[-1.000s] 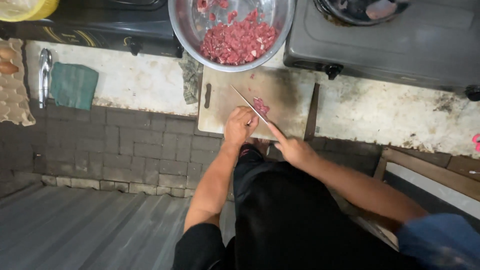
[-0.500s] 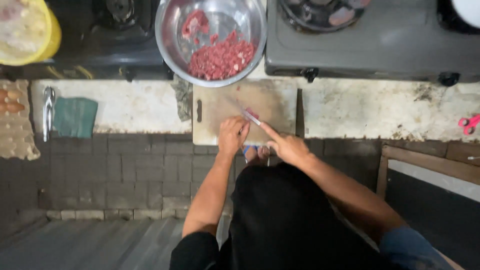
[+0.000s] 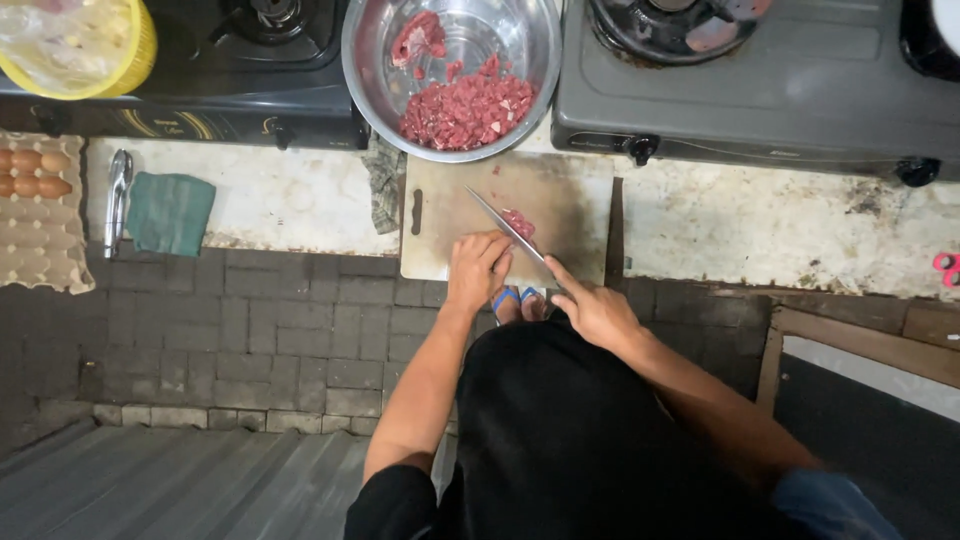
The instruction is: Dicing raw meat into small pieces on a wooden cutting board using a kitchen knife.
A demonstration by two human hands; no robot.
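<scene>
Head view, looking straight down: the right hand (image 3: pixel 597 312) has its fingers closed round the handle of a knife (image 3: pixel 508 228), forefinger stretched forward along the top, so the handle itself is mostly hidden. The blade runs up and to the left across a pale cutting board (image 3: pixel 560 200), its edge touching a small piece of raw red meat (image 3: pixel 518 223) that lies near the board's middle. The left hand (image 3: pixel 477 268) sits on the near edge of the board, fingers curled down with the tips just beside the meat and close against the blade; I cannot tell whether they pinch the meat or only press next to it.

Beyond the board, touching its far edge, stands a steel bowl (image 3: pixel 530 40) holding a heap of diced red meat plus a few larger pieces on the far wall. A dark gas stove (image 3: pixel 200 100) is on the left of the bowl and a grey gas stove (image 3: pixel 800 90) on the right. A crumpled rag (image 3: pixel 384 180) lies just left of the board. Farther left on the stained counter are a folded green cloth (image 3: pixel 170 212), metal tongs (image 3: pixel 118 195), and an egg tray (image 3: pixel 35 235) with brown eggs. A yellow basket (image 3: pixel 130 55) rests on the dark stove's left corner.
</scene>
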